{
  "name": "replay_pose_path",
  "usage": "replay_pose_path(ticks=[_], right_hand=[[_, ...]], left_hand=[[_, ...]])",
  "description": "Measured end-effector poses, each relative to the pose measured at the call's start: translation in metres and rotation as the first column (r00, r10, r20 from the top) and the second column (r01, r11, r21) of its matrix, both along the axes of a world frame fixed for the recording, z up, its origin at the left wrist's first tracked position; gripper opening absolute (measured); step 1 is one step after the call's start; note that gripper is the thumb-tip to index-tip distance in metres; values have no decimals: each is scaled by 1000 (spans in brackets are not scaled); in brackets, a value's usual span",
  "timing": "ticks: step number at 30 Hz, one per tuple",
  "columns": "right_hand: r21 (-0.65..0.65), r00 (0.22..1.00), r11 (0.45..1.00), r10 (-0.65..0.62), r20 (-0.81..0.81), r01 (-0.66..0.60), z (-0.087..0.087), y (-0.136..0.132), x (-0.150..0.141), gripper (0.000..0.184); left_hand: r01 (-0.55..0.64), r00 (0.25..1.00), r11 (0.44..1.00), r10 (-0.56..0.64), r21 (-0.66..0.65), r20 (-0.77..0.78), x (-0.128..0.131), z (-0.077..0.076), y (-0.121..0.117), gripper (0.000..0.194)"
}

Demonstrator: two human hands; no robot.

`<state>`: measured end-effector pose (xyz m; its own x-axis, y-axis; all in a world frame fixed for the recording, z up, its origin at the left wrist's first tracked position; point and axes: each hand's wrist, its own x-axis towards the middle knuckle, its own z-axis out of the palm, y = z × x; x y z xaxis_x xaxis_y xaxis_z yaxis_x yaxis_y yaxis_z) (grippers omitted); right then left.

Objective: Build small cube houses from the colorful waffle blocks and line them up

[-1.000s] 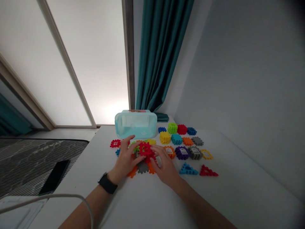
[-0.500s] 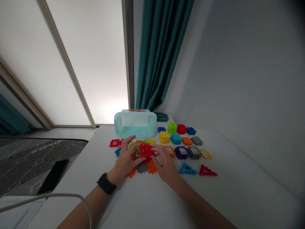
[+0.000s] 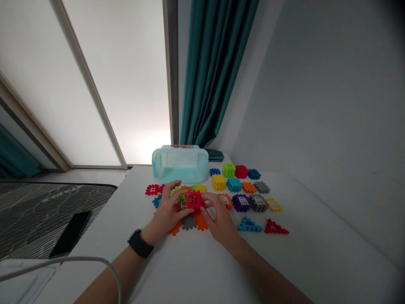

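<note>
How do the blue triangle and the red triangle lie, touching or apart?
Apart. The head view shows white table between blue triangle and red triangle.

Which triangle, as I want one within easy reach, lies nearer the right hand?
The blue triangle: it lies between the right hand and the red triangle, which is farther right.

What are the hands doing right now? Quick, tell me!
Left hand: holding the red window piece between thumb and fingers.
Right hand: holding the same piece from the other side.
</note>
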<state>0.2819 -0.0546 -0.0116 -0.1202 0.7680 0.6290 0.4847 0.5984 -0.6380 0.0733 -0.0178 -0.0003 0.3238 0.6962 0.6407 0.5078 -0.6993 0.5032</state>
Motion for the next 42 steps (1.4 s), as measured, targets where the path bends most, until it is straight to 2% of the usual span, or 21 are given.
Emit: replay_pose_path(ticks=[3,10,15,18,23,26,29,31,34,36,42], right_hand=[[34,999,999,16,42,-18,1,-1,1,33],[137,985,990,-8,169,-15,0,2,5,27],[197,978,980,-30,209,-12,-1,3,6,30],[190,973,981,-2,230,-43,1,3,7,31],[178,977,979,67,204,-104,5,3,13,25],[112,996,992,41,84,-50,5,3,12,19],[-88,994,995,-59,-92,51,3,4,8,17],[-249,974,968,-73,-216,17,1,5,5,20],[-392,919,912,-48,-392,-119,-2,5,0,26],[-434,896,889,-71,-439,-143,-3,4,-2,30],[-460,907,875,-60,-416,-153,5,-3,-6,34]], left_hand=[[2,1000,1000,-2,5,-11,0,0,0,44],[7,1000,1000,-6,9,-26,0,0,-1,42],[23,999,1000,-22,20,-31,0,-1,-2,42],[36,999,999,-37,-11,-29,-1,-1,-3,43],[135,990,985,-137,-104,-14,2,6,-7,36],[176,984,971,-180,-161,-9,5,9,-8,15],[200,980,956,-192,-216,57,7,9,-7,20],[214,974,942,-185,-259,131,8,9,-5,23],[237,955,906,-151,-352,254,9,11,-3,22],[253,933,866,-101,-432,344,9,13,-4,24],[437,829,666,-37,-604,558,13,15,-9,31]])
